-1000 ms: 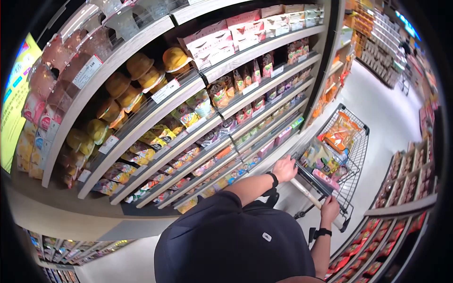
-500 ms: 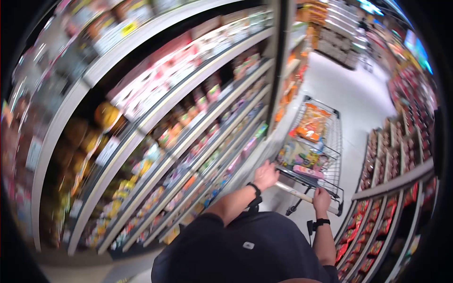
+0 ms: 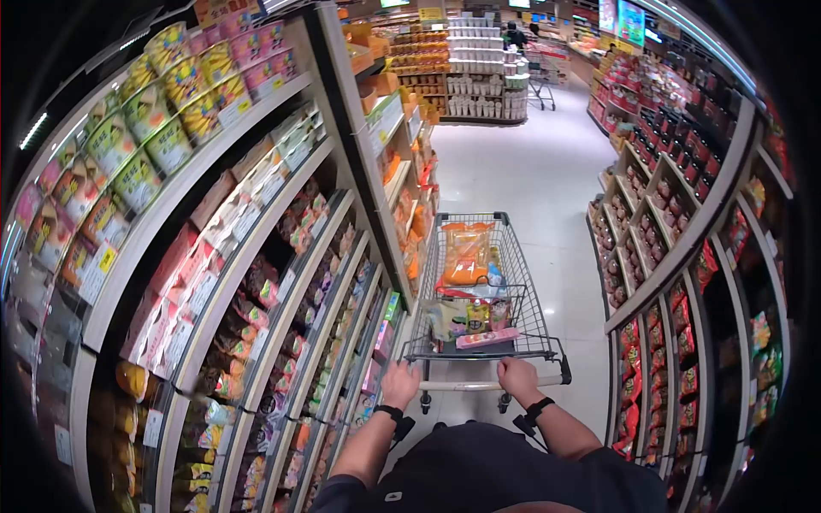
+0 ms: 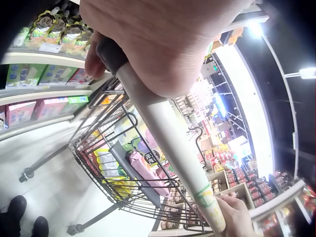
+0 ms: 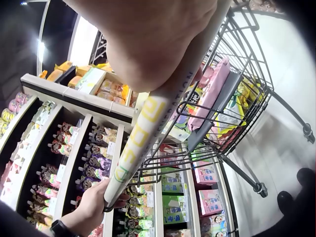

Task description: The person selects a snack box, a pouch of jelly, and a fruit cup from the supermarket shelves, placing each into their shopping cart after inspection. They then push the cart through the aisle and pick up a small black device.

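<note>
Grip: left hand (image 3: 399,385), right hand (image 3: 518,381), holding trolley handle (image 3: 466,386) (pink packet (image 3: 487,339), twelve o'clock); apparently pushing; next move needs steering.

Thin dark metal wire all round the cart basket (image 3: 531,295); smooth, pale, faintly glossy, plastic-looking finish along the handle bar (image 3: 466,386) at the near edge, with matt dark plastic, seemingly, on the end cap (image 4: 111,54). Toward the basket's far edge, crinkled glossy film on the orange bag (image 3: 466,259); close to the near edge, softly shiny wrapping on the pink pack (image 3: 487,339), beside a matt grey flap (image 5: 216,113). Matt dark cloth on the shirt (image 3: 513,468). High polish, mirroring lamps, on the floor (image 3: 513,175).
</note>
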The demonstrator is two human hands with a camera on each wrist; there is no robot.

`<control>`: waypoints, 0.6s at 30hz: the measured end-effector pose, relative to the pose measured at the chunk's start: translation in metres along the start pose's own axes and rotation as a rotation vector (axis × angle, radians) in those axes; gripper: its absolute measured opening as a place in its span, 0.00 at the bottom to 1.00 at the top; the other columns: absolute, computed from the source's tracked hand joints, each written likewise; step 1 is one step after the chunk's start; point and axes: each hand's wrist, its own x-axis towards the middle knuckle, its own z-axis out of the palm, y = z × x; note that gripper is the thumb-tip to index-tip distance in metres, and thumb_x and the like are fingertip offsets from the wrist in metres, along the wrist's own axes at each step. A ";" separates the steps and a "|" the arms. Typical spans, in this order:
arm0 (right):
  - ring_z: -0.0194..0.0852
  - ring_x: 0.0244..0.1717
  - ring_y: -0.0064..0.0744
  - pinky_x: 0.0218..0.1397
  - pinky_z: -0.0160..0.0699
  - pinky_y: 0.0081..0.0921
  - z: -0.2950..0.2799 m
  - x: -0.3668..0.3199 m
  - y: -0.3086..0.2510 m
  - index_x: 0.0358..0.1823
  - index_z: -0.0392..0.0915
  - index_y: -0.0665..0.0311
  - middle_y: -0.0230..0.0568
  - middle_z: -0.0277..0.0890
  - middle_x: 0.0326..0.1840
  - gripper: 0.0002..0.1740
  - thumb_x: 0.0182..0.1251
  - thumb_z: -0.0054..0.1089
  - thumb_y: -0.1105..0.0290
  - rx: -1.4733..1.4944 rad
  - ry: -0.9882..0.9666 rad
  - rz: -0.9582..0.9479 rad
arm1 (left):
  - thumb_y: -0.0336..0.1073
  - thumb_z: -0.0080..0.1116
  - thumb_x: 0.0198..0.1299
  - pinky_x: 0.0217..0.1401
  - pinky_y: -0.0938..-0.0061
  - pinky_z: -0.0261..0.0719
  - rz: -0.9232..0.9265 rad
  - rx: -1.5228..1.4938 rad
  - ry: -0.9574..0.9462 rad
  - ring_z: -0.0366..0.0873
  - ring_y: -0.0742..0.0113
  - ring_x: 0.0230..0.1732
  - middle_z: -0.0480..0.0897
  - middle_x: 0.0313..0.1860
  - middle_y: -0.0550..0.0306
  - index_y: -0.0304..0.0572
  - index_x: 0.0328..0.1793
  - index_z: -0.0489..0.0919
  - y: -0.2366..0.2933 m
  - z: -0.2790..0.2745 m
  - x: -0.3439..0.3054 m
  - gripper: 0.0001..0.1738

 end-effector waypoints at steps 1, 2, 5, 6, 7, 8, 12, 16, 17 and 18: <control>0.84 0.36 0.55 0.41 0.81 0.50 0.000 0.002 0.000 0.35 0.85 0.56 0.48 0.84 0.31 0.13 0.68 0.56 0.58 0.009 0.007 0.010 | 0.49 0.58 0.64 0.56 0.49 0.81 0.013 0.008 -0.002 0.83 0.37 0.52 0.78 0.58 0.36 0.41 0.54 0.84 -0.001 0.002 0.002 0.22; 0.84 0.35 0.55 0.41 0.81 0.50 0.000 0.003 0.002 0.35 0.85 0.56 0.48 0.84 0.31 0.13 0.68 0.56 0.58 0.031 0.016 -0.016 | 0.49 0.58 0.64 0.56 0.48 0.81 0.008 0.014 0.005 0.83 0.37 0.52 0.79 0.57 0.36 0.40 0.55 0.84 -0.003 0.005 0.003 0.22; 0.84 0.36 0.54 0.41 0.82 0.50 -0.002 0.001 0.004 0.35 0.86 0.56 0.47 0.84 0.31 0.13 0.68 0.57 0.58 0.058 0.006 -0.019 | 0.50 0.57 0.64 0.56 0.47 0.80 -0.007 0.018 -0.020 0.82 0.38 0.53 0.79 0.55 0.37 0.41 0.57 0.84 -0.001 0.005 0.004 0.24; 0.84 0.36 0.54 0.41 0.82 0.50 -0.002 0.002 0.005 0.35 0.86 0.56 0.47 0.84 0.31 0.13 0.68 0.57 0.58 0.074 0.016 -0.031 | 0.50 0.57 0.63 0.57 0.48 0.80 -0.027 0.032 -0.014 0.82 0.38 0.53 0.79 0.55 0.38 0.42 0.58 0.84 -0.001 0.007 0.005 0.24; 0.84 0.36 0.54 0.41 0.82 0.50 -0.001 0.001 0.006 0.36 0.86 0.56 0.46 0.84 0.32 0.13 0.68 0.57 0.57 0.091 0.024 -0.044 | 0.50 0.57 0.63 0.57 0.48 0.79 -0.050 0.045 -0.009 0.82 0.38 0.54 0.79 0.55 0.39 0.42 0.58 0.84 -0.002 0.009 0.004 0.25; 0.84 0.36 0.54 0.41 0.82 0.50 0.000 0.001 0.007 0.36 0.86 0.56 0.46 0.84 0.32 0.13 0.68 0.57 0.57 0.095 0.024 -0.039 | 0.50 0.58 0.63 0.59 0.49 0.79 -0.041 0.051 0.014 0.81 0.38 0.55 0.79 0.56 0.40 0.43 0.58 0.84 -0.002 0.011 0.003 0.24; 0.84 0.38 0.52 0.43 0.82 0.48 0.003 0.003 0.014 0.37 0.86 0.56 0.45 0.85 0.34 0.14 0.68 0.57 0.57 0.091 -0.040 -0.066 | 0.50 0.58 0.63 0.59 0.49 0.78 -0.050 0.039 0.027 0.81 0.39 0.55 0.80 0.55 0.40 0.44 0.59 0.84 -0.007 0.018 0.002 0.24; 0.85 0.41 0.51 0.44 0.82 0.47 0.000 0.002 0.018 0.40 0.86 0.55 0.44 0.86 0.37 0.14 0.69 0.56 0.56 0.082 -0.105 -0.089 | 0.50 0.58 0.62 0.60 0.49 0.78 -0.049 0.045 0.088 0.81 0.39 0.55 0.82 0.53 0.38 0.45 0.58 0.86 -0.009 0.024 -0.003 0.24; 0.85 0.41 0.51 0.44 0.82 0.47 -0.002 0.002 0.019 0.40 0.86 0.55 0.44 0.86 0.37 0.14 0.69 0.56 0.56 0.080 -0.108 -0.094 | 0.50 0.59 0.62 0.60 0.49 0.78 -0.064 0.030 0.074 0.81 0.38 0.54 0.82 0.52 0.37 0.45 0.57 0.86 -0.004 0.020 -0.006 0.23; 0.85 0.41 0.51 0.45 0.82 0.47 -0.002 0.001 0.021 0.40 0.86 0.55 0.45 0.86 0.37 0.14 0.69 0.55 0.56 0.083 -0.130 -0.093 | 0.50 0.59 0.62 0.60 0.49 0.78 -0.069 0.029 0.077 0.81 0.38 0.54 0.82 0.52 0.37 0.45 0.57 0.86 -0.004 0.022 -0.007 0.23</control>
